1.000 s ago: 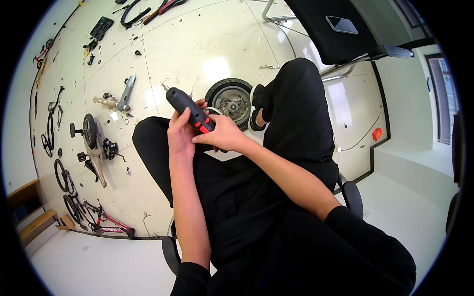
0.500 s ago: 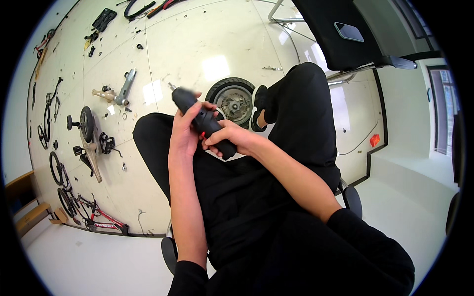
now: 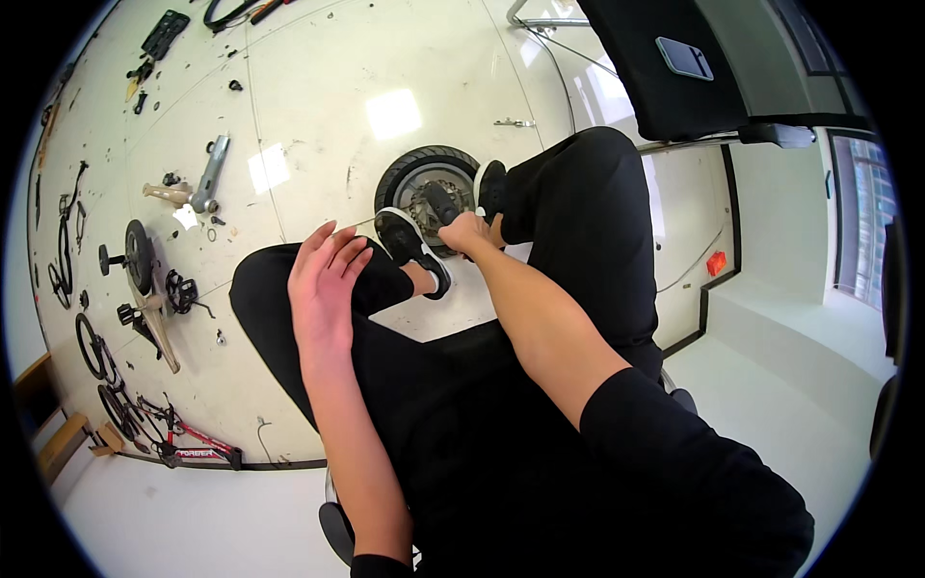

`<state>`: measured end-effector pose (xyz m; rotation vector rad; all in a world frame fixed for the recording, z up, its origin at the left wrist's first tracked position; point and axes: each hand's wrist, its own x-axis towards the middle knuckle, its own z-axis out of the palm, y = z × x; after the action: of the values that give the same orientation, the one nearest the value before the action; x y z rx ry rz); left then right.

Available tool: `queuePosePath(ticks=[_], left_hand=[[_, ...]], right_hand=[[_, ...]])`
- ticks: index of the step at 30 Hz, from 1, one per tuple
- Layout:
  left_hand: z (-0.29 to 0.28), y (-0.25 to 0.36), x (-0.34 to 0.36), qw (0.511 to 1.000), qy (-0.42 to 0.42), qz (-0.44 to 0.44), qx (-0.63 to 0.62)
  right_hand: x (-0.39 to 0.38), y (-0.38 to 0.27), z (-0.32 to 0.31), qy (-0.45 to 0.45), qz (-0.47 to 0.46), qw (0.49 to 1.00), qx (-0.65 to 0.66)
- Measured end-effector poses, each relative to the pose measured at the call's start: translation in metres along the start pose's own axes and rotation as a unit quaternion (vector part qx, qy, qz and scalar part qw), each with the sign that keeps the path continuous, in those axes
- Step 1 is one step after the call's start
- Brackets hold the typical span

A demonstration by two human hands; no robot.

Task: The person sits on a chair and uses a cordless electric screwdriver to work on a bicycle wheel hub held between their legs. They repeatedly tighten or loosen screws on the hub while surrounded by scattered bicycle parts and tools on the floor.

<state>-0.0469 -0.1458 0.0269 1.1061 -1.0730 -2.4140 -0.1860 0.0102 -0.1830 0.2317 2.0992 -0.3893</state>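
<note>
My right hand (image 3: 467,233) grips the dark electric screwdriver (image 3: 441,206) and holds it down over the hub of a tyred wheel (image 3: 395,180), which lies on the floor between my black-and-white shoes (image 3: 400,234). The tool's tip is too small to make out against the hub. My left hand (image 3: 323,287) is empty, fingers loosely curved and apart, above my left knee in black trousers.
Bicycle frames (image 3: 193,453), a small wheel assembly (image 3: 140,256), metal tubes (image 3: 212,169) and a black case (image 3: 164,34) lie on the tiled floor (image 3: 328,77) at left. A black chair (image 3: 660,96) carries a phone (image 3: 684,58), upper right. An orange object (image 3: 715,263) lies right.
My right hand has taken the screwdriver forward and away from me, down to the wheel. My left hand has let go of it and dropped back with its fingers apart.
</note>
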Motion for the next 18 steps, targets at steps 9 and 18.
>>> queuePosePath(ticks=[9, 18], left_hand=[[0.001, 0.007, 0.022, 0.992, -0.031, 0.017, -0.12], [0.008, 0.008, 0.039, 0.984, -0.062, 0.025, -0.163]], right_hand=[[0.033, -0.008, -0.002, 0.02, 0.049, 0.999, 0.009], [0.076, -0.002, 0.012, 0.036, 0.077, 0.996, 0.019]])
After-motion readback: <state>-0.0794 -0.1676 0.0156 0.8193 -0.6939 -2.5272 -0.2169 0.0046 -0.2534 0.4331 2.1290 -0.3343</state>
